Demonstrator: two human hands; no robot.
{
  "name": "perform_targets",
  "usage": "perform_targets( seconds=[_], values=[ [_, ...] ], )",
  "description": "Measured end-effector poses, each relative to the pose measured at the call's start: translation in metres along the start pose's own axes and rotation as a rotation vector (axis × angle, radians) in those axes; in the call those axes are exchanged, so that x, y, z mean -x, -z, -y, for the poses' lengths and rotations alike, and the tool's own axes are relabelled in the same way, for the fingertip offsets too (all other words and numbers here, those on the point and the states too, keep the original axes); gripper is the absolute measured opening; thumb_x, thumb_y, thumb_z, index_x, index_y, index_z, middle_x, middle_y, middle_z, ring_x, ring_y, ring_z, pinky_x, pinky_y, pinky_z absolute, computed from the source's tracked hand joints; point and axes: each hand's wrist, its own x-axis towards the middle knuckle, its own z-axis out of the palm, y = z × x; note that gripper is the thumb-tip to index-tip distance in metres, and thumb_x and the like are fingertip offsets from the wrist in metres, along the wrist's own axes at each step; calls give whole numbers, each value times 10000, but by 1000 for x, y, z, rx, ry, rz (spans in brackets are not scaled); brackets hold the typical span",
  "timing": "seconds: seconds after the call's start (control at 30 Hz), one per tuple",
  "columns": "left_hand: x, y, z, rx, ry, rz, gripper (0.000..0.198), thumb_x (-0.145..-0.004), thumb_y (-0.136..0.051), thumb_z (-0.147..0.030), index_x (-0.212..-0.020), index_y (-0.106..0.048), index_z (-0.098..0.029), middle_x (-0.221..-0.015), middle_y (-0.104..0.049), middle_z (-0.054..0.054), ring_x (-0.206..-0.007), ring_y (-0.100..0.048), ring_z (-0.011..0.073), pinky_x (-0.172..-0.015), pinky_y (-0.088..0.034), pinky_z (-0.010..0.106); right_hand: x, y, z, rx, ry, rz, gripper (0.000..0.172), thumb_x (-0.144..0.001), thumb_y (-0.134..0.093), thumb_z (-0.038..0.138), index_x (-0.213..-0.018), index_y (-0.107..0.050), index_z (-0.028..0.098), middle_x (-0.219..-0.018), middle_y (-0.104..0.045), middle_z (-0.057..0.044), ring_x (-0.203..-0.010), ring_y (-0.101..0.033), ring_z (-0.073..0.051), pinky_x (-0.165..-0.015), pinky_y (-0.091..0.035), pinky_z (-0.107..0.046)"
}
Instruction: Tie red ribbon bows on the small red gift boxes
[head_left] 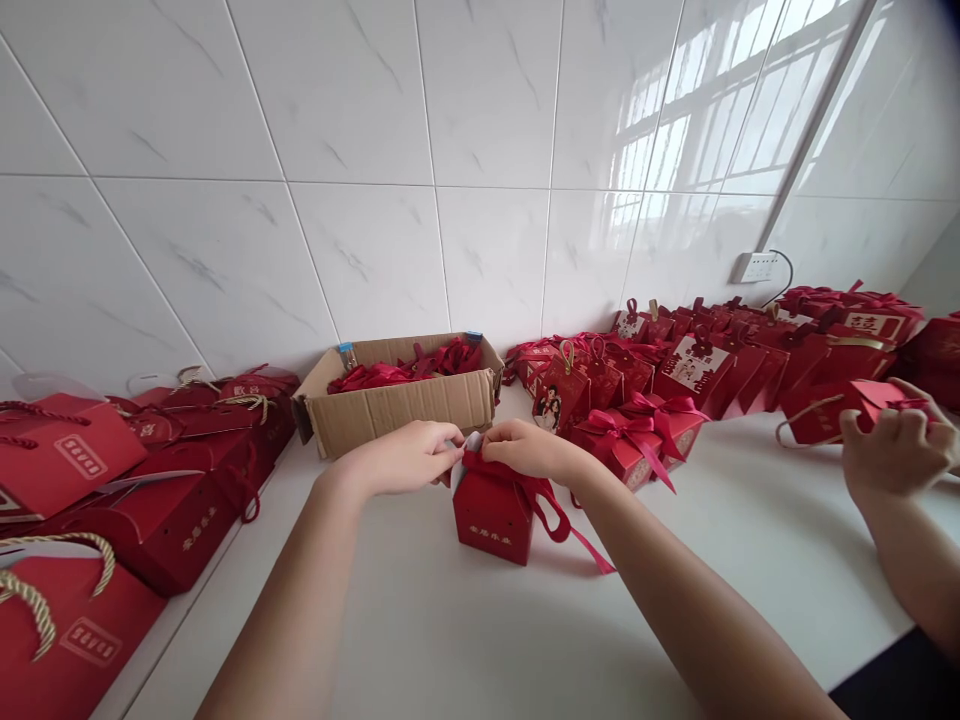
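Left hand [409,458], right hand [525,448] both pinching ribbon [551,515] atop red box [491,515]; worktop [450,620] bears box, likely freeing both.

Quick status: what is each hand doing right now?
Left hand: closed, pinching the red ribbon atop the small red box.
Right hand: closed, pinching the same ribbon.

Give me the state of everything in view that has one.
small red box, upright, top closed.
ribbon, wrapped round its top, tails loose.
left hand, pinching the ribbon.
right hand, pinching the ribbon.
cardboard box, open, spare ribbons inside.
bowed boxes, closed and tied.
co-worker's hand, gripping a rope-handled box.
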Motion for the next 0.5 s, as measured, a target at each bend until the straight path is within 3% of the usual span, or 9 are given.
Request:
perform_targets(
  seconds=[0.13, 0.3, 0.5],
  values=[
    [-3, 0, 0, 80, -1, 22, 273, -825, -416, -413, -915, -603, -235, -881, -706, 28, -823, -642, 190, -670, -443, 261, 0, -1, 0, 13, 17, -2, 132, -705, -459, 271, -610, -474, 181, -579, -413, 35, -515, -354, -92, -470, -290, -225],
    [-4, -2, -1, -5, -34, -78, 317, -792, -442, -503, -817, -594, -226, -780, -700, 17, -697, -613, 193, -577, -397, 266, 1, 0, 3, 31, 27, -9, 132, -712, -461, 264, -646, -529, 172, -625, -472, 17, -563, -420, -105, -501, -339, -219],
    [-8, -4, -1, -59, -12, -71, 277, -781, -437, -460, -715, -555, -219, -745, -669, 15, -600, -547, 168, -500, -330, 259, 1, -1, 5, 58, 47, -25, 124, -712, -479, 233, -689, -582, 166, -710, -561, -10, -656, -497, -132, -551, -375, -220]
  ],
)
